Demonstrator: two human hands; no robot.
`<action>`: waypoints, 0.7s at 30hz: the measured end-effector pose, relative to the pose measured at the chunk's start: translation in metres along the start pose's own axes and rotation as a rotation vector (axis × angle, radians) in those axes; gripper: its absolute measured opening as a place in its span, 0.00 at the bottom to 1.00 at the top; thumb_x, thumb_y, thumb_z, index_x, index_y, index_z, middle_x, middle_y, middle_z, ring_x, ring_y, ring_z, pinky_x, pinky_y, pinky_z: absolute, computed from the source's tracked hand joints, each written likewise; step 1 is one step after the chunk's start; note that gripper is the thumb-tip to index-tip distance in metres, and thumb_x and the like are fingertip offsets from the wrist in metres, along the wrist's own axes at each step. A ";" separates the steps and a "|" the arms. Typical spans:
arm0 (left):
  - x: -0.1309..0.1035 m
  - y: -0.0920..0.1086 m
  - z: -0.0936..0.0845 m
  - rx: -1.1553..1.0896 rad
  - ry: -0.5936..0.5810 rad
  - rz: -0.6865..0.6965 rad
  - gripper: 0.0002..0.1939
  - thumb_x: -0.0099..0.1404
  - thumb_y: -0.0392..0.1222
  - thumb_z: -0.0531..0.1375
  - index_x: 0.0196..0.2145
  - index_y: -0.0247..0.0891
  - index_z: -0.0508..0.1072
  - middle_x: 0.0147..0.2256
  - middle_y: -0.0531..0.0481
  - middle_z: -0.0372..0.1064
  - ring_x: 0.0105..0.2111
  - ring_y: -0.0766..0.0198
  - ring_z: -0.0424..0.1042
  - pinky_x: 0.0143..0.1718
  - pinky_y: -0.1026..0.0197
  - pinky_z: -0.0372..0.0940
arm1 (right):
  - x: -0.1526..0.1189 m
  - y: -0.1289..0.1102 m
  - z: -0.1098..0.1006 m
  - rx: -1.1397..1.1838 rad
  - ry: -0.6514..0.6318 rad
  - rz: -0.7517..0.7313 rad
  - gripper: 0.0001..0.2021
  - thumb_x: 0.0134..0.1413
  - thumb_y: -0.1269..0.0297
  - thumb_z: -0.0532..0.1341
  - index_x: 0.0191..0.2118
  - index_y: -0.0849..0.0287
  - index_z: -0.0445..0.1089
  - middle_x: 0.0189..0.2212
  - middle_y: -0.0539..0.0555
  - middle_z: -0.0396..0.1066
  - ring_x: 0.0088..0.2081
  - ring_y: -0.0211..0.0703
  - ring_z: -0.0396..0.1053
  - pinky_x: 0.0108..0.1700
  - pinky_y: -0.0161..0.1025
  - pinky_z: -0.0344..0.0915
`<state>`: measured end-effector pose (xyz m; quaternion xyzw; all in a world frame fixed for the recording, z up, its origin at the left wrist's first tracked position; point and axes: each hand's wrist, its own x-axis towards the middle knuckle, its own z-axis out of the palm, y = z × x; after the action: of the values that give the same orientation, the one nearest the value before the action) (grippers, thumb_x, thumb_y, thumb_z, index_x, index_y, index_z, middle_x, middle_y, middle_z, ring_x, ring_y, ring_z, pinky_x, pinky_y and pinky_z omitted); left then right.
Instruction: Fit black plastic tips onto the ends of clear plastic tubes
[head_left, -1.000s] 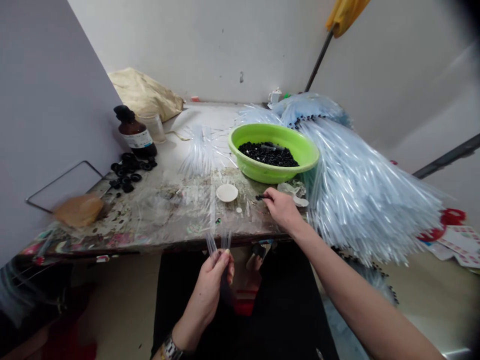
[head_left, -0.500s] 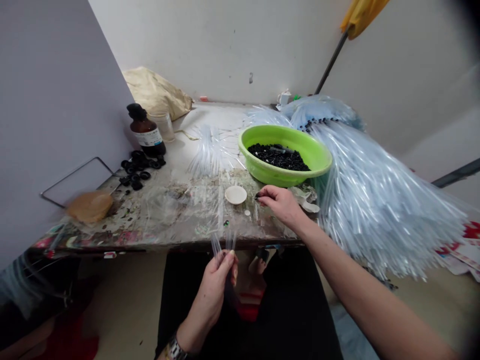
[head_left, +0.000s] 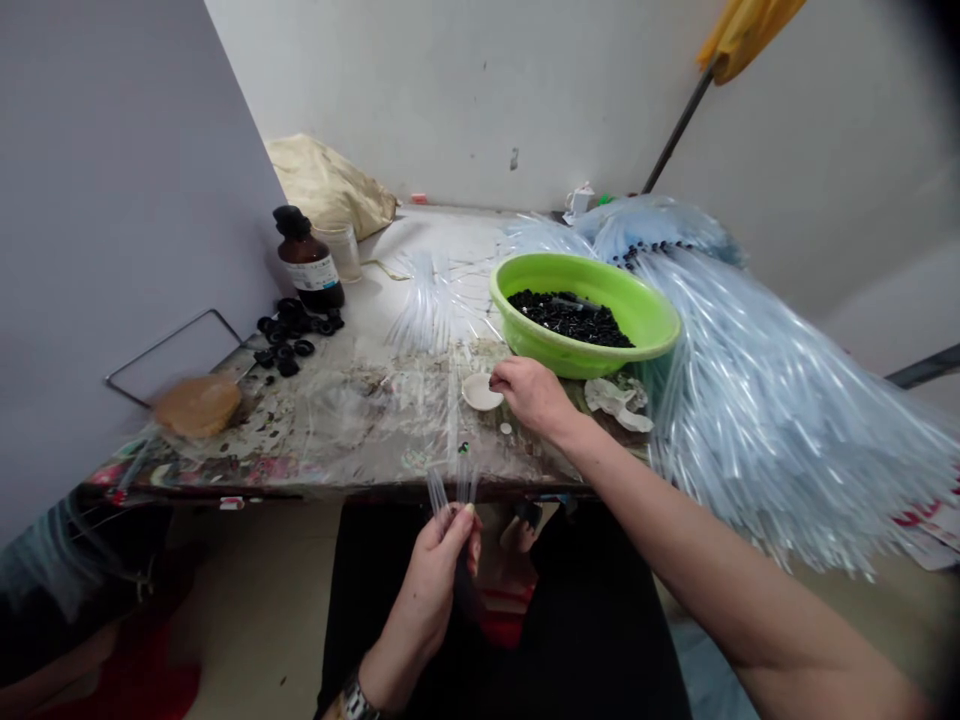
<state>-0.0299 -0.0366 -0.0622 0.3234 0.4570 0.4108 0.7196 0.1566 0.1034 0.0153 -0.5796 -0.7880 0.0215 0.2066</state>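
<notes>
My left hand [head_left: 442, 540] is closed round a few clear plastic tubes [head_left: 466, 480], whose ends stick up in front of the table's edge. Over the right side of a small white dish [head_left: 478, 394], my right hand [head_left: 531, 396] pinches a small black piece [head_left: 493, 383]; whether it touches the dish I cannot tell. Just behind this hand is a green basin [head_left: 592, 362] with a heap of small black pieces [head_left: 574, 320] inside. A small white disc [head_left: 506, 428] lies below the dish.
Long clear tubes [head_left: 780, 420] are piled on the right, hanging over the edge; a smaller bunch [head_left: 427, 310] lies mid-table. Left are a brown bottle [head_left: 311, 270], a clear cup [head_left: 343, 252], black caps [head_left: 285, 335] and a round brown slab [head_left: 196, 405]. Crumpled white material [head_left: 619, 402] lies beside the basin.
My right hand has moved left, from beside the white dish to over its right side, still pinching the black piece. My left hand keeps its hold on the tubes. The view has shifted slightly.
</notes>
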 end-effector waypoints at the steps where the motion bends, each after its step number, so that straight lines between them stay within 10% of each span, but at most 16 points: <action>1: 0.000 0.000 0.000 0.000 -0.002 0.000 0.15 0.61 0.51 0.61 0.30 0.34 0.69 0.21 0.56 0.61 0.20 0.73 0.59 0.23 0.69 0.55 | 0.002 -0.001 0.002 -0.022 -0.008 -0.004 0.07 0.56 0.70 0.58 0.32 0.60 0.73 0.33 0.55 0.72 0.37 0.43 0.67 0.39 0.36 0.58; 21: -0.002 0.001 0.003 0.010 -0.016 0.009 0.15 0.62 0.51 0.60 0.31 0.35 0.68 0.21 0.57 0.60 0.20 0.73 0.58 0.22 0.69 0.54 | 0.016 -0.013 0.016 -0.183 -0.121 0.008 0.11 0.56 0.69 0.55 0.34 0.61 0.75 0.36 0.58 0.72 0.40 0.47 0.66 0.38 0.38 0.58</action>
<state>-0.0280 -0.0377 -0.0593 0.3321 0.4518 0.4094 0.7197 0.1354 0.1173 0.0090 -0.5969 -0.7953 -0.0150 0.1049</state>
